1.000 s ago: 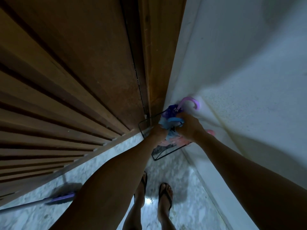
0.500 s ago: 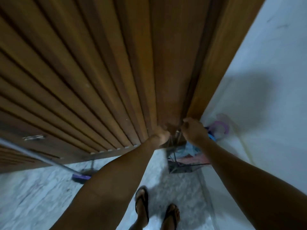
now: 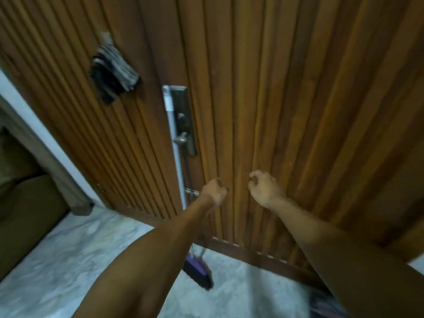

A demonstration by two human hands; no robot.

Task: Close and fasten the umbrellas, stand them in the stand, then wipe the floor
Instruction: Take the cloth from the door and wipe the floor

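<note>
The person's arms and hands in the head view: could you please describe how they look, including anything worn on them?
Both forearms are bare up to the frame edge, with no sleeves showing. The left hand and right hand wear no gloves, and no watch or bracelet shows at either wrist. The picture is too blurred to tell about rings.

Both your bare forearms reach forward, roughly parallel and apart. Your left hand (image 3: 214,191) is curled into a loose fist; your right hand (image 3: 263,188) has fingers bent, thumb near forefinger. Neither holds anything.
</note>
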